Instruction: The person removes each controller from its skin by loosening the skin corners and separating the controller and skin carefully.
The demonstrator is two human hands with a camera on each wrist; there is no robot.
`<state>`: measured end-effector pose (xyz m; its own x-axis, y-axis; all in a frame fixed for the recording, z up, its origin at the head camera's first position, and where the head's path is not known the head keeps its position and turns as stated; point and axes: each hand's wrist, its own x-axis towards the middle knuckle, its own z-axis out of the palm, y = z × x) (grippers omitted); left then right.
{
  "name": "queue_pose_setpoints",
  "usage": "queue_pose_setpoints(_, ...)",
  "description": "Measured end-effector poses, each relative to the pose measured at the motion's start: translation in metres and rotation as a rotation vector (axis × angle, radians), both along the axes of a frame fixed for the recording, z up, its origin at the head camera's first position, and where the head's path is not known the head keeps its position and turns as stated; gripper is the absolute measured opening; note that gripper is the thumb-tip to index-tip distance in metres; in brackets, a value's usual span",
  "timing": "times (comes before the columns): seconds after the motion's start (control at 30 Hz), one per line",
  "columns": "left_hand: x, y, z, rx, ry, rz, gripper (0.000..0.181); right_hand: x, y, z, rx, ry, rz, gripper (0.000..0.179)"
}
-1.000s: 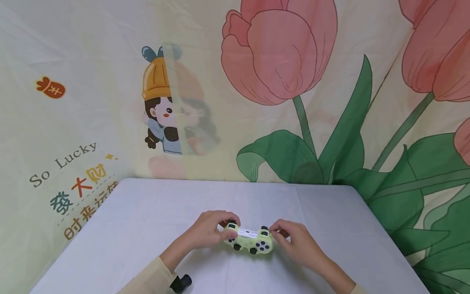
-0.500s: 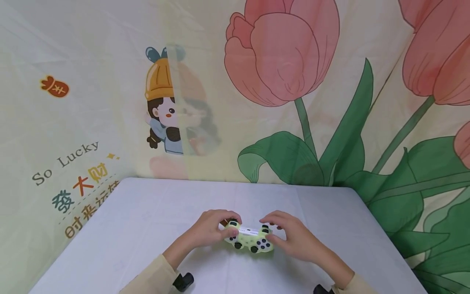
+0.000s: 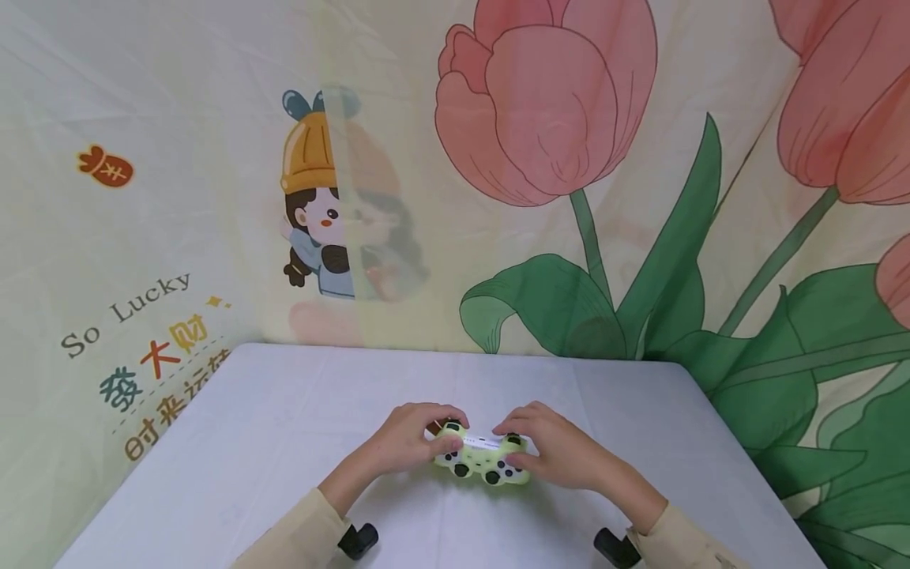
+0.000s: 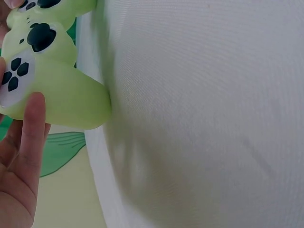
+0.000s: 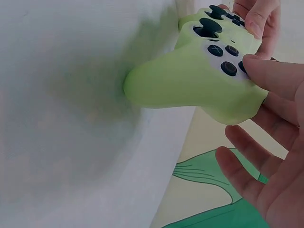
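Observation:
A pale yellow-green game controller (image 3: 480, 461) with black thumbsticks and buttons is tilted up, front edge raised, its grip ends right at the white tabletop. My left hand (image 3: 412, 436) holds its left end, thumb on top and fingers over the far edge. On the other end, my right hand (image 3: 558, 449) pinches it: the thumb lies at the round buttons and a fingertip reaches the shoulder buttons. In the right wrist view, two lower fingers (image 5: 242, 173) of that hand stand off the controller (image 5: 180, 83). The left wrist view shows the left grip (image 4: 76, 102) resting near the cloth.
A white-covered table (image 3: 320, 395) spreads out around the hands. Behind it hangs a printed curtain (image 3: 398, 47) with tulips, a cartoon figure and lettering. Black wrist cameras (image 3: 359, 541) are strapped at both sleeves.
My right hand has shifted from the controller's right edge onto it, its thumb moving over the buttons and its fingers to the shoulder buttons. The left hand keeps its hold.

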<state>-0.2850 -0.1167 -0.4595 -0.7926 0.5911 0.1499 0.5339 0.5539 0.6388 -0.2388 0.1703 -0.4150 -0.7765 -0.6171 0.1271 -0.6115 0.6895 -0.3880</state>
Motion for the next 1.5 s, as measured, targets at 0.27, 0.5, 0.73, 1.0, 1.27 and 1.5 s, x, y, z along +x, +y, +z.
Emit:
queue_pose_setpoints(0.27,-0.002,0.001,0.000,-0.002,-0.004,0.003,0.025,-0.002,-0.004,0.003,0.054,0.095,0.017,0.024)
queue_pose_setpoints(0.5,-0.003,0.000,0.000,-0.006,-0.005,0.001,0.026,0.001,-0.007,0.004,0.060,0.184,-0.010,0.022)
queue_pose_setpoints(0.73,-0.002,0.000,0.001,0.005,-0.018,0.004,0.026,0.003,-0.009,0.005,0.042,0.220,-0.023,0.022)
queue_pose_setpoints(1.0,-0.001,0.000,0.002,-0.005,-0.035,0.006,0.026,-0.002,-0.010,0.014,0.038,0.118,0.010,0.016)
queue_pose_setpoints(1.27,0.000,-0.001,0.001,-0.003,-0.023,0.003,0.024,-0.011,-0.006,0.020,0.015,-0.057,0.016,0.014)
queue_pose_setpoints(1.5,0.001,-0.001,0.001,0.000,-0.018,0.003,0.023,-0.013,-0.005,0.020,0.009,-0.079,0.048,0.016)
